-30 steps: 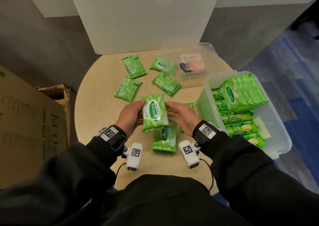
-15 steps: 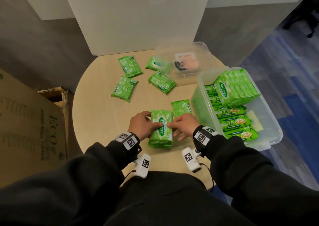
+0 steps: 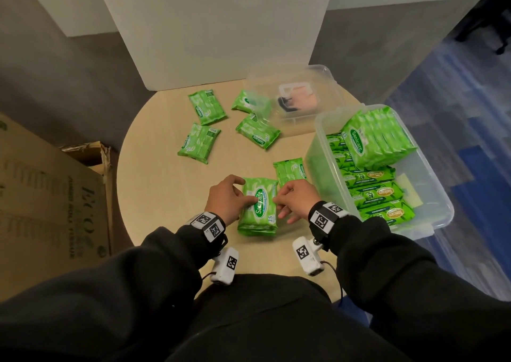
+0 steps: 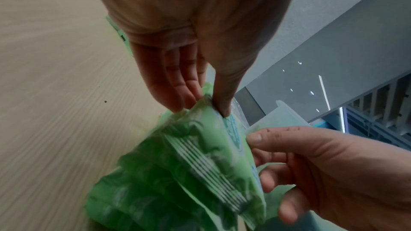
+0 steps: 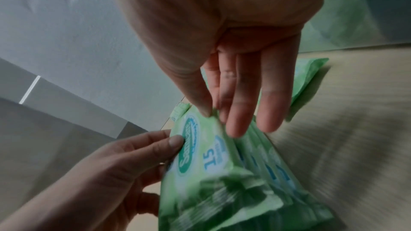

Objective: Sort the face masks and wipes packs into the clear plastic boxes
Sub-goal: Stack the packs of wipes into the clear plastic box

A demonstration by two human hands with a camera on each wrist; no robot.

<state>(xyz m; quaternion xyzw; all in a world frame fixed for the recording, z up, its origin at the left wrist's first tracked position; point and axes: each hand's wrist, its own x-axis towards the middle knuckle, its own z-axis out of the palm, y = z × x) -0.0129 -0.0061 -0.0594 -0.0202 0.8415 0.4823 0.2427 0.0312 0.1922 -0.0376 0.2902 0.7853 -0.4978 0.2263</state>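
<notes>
A stack of green Sanicare wipes packs [image 3: 258, 208] lies flat near the front of the round table [image 3: 154, 196]. My left hand [image 3: 244, 196] pinches its left side with thumb on top and fingers at the edge [image 4: 200, 105]. My right hand [image 3: 276, 200] pinches the right side the same way [image 5: 217, 119]. Loose packs lie beyond: one just past my right hand [image 3: 290, 169], others further back [image 3: 199, 143] [image 3: 207, 107] [image 3: 257, 131] [image 3: 250, 103]. The large clear box [image 3: 435, 187] at the right holds several wipes packs. A smaller clear box [image 3: 327, 93] behind holds a face mask pack [image 3: 297, 100].
A tall cardboard carton [image 3: 41, 196] stands on the floor left of the table. A white board [image 3: 215, 30] rises behind the table's far edge. The large box overhangs the table's right edge, above blue carpet.
One second ago both hands held a wipes pack upright above another pack. They have brought it down onto the stack, and it now lies flat with both hands gripping its sides.
</notes>
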